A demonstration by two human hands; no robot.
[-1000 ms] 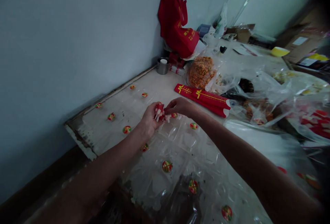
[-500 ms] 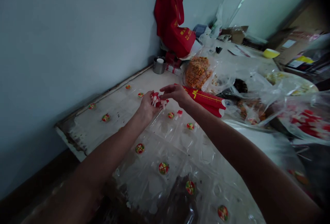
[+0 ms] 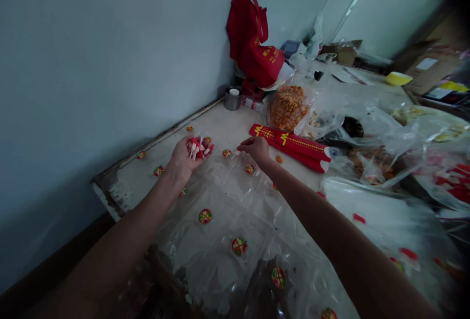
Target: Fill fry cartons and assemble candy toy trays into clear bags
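My left hand (image 3: 185, 156) is cupped, palm up, around a handful of small red-and-white pieces (image 3: 200, 148). To its right, over the clear plastic bags, my right hand (image 3: 257, 150) has thumb and fingers pinched on a small pale piece (image 3: 238, 152), largely covered by the fingertips. Near those fingertips lie a round red-and-green disc (image 3: 226, 153) and another disc (image 3: 249, 169). Clear plastic bags (image 3: 220, 196) are spread flat over the tabletop, with several such discs spaced across them.
Right of my hands lies a folded red packet (image 3: 290, 145). Behind it stand a bag of orange-brown snacks (image 3: 288, 108), a metal cup (image 3: 233, 99) and a red cloth bag (image 3: 253, 40) against the wall. More red-and-white pieces (image 3: 455, 182) fill an open plastic bag at right.
My hands have moved apart: the left went left with its handful, while the right left it and is now over the bags. The view has shifted slightly.
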